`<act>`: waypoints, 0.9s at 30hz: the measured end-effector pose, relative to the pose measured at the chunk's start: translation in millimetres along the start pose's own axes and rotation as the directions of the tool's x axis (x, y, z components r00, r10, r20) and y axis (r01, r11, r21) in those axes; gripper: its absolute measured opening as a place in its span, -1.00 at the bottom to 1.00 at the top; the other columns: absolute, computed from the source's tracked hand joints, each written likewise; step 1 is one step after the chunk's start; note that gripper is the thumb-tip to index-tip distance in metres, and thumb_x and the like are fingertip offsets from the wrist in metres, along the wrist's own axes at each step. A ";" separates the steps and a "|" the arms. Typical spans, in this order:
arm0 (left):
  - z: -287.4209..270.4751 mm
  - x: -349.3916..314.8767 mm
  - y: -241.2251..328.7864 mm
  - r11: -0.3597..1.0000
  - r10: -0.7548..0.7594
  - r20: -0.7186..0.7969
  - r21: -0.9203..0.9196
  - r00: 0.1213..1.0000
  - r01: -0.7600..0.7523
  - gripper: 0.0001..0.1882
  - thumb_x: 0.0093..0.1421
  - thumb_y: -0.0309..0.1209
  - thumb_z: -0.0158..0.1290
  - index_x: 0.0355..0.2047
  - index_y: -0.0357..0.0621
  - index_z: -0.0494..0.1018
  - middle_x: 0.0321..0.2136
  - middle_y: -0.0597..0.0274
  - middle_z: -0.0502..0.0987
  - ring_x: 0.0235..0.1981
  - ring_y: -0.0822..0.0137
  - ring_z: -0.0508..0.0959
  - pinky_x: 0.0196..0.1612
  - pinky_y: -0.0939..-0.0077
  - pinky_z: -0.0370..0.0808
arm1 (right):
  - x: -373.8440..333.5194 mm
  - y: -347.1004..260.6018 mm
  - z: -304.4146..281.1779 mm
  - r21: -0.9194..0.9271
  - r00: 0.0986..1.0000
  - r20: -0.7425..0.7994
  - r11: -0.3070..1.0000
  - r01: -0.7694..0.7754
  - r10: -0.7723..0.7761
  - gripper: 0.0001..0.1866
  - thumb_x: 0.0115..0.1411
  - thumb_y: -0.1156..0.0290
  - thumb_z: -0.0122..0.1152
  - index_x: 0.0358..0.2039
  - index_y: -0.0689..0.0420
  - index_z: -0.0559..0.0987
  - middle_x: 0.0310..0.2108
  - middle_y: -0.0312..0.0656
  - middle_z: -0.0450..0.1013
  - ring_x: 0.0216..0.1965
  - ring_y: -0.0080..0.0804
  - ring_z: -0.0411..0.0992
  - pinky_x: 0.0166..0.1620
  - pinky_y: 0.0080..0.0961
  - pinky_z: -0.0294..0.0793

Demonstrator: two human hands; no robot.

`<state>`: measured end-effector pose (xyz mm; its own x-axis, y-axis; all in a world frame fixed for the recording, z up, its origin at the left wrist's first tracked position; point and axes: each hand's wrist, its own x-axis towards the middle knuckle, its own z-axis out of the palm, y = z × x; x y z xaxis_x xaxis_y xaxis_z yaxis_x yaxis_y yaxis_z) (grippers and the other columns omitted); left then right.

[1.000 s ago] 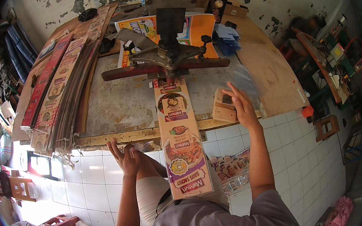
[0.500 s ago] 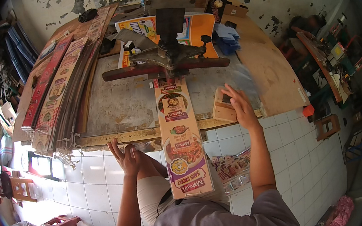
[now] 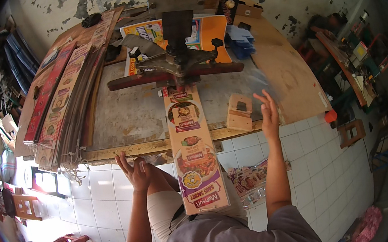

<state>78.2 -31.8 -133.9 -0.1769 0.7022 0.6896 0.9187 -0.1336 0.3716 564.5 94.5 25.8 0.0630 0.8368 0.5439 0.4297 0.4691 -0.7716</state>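
From my remote seat I see my left hand (image 3: 133, 170) spread open with fingers wide, holding nothing, hovering just below the near edge of the surface (image 3: 126, 114) and to the left of the long printed cardboard strip (image 3: 191, 150). My right hand (image 3: 269, 115) is also open, fingers splayed and empty, raised over the near edge of the surface just right of a small wooden block (image 3: 240, 112) without touching it. The strip lies across the near edge at the middle: its far end sits under the red-handled press (image 3: 176, 70) and its near end hangs past the edge toward my lap. A stack of similar flat cardboard strips (image 3: 60, 100) lies along the left edge of the surface. Colourful printed sheets (image 3: 205, 31) rest at the far edge behind the press, with blue pieces (image 3: 241, 41) near the far right corner.
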 end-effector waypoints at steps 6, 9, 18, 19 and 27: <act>0.7 0.6 1.2 1.000 -0.007 0.002 0.002 1.000 0.007 -0.86 0.29 -0.45 0.16 -0.19 -0.23 0.61 0.52 -0.34 0.05 0.57 -0.63 -0.11 0.51 -0.56 0.05 | -18.0 15.4 8.2 -0.183 0.991 0.084 0.975 0.122 -0.108 -0.49 0.60 0.30 0.06 0.46 0.23 0.42 0.23 -0.08 0.64 0.35 -0.21 0.50 0.42 -0.23 0.38; -0.6 0.7 1.1 1.000 0.001 0.003 0.005 1.000 -0.001 -0.87 0.30 -0.45 0.16 -0.20 -0.22 0.61 0.52 -0.34 0.04 0.57 -0.63 -0.11 0.51 -0.55 0.05 | -18.0 13.4 9.6 -0.188 0.992 0.072 0.975 0.119 -0.107 -0.47 0.60 0.30 0.07 0.47 0.24 0.41 0.22 -0.08 0.65 0.36 -0.21 0.50 0.42 -0.21 0.38; 4.2 0.2 0.2 1.000 -0.006 -0.006 0.015 1.000 0.006 -0.90 0.30 -0.46 0.16 -0.23 -0.22 0.61 0.54 -0.31 0.00 0.58 -0.62 -0.14 0.52 -0.56 0.03 | -16.1 14.4 8.3 -0.187 0.986 0.070 0.969 0.159 -0.148 -0.40 0.59 0.24 0.10 0.52 0.25 0.35 0.20 -0.12 0.67 0.35 -0.22 0.50 0.43 -0.16 0.36; 4.6 0.2 0.3 1.000 -0.007 -0.007 0.015 1.000 0.007 -0.90 0.31 -0.46 0.16 -0.24 -0.22 0.61 0.54 -0.32 0.00 0.58 -0.62 -0.15 0.52 -0.56 0.03 | -16.1 14.2 8.1 -0.181 0.987 0.071 0.971 0.155 -0.145 -0.39 0.59 0.24 0.10 0.52 0.25 0.35 0.21 -0.12 0.66 0.35 -0.22 0.49 0.43 -0.16 0.36; 4.8 -0.5 -0.5 1.000 0.003 -0.016 0.023 1.000 -0.003 -0.86 0.32 -0.42 0.16 -0.22 -0.23 0.62 0.54 -0.32 0.00 0.57 -0.63 -0.14 0.51 -0.56 0.04 | -15.6 8.3 8.0 -0.163 0.987 0.084 0.976 0.147 -0.135 -0.38 0.58 0.20 0.10 0.52 0.25 0.35 0.20 -0.13 0.67 0.34 -0.23 0.47 0.45 -0.16 0.32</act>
<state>79.5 -28.7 -137.4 -0.1798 0.6906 0.7005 0.9270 -0.1194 0.3556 560.0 87.6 8.3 -0.0715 0.7868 0.6130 0.5749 0.5348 -0.6193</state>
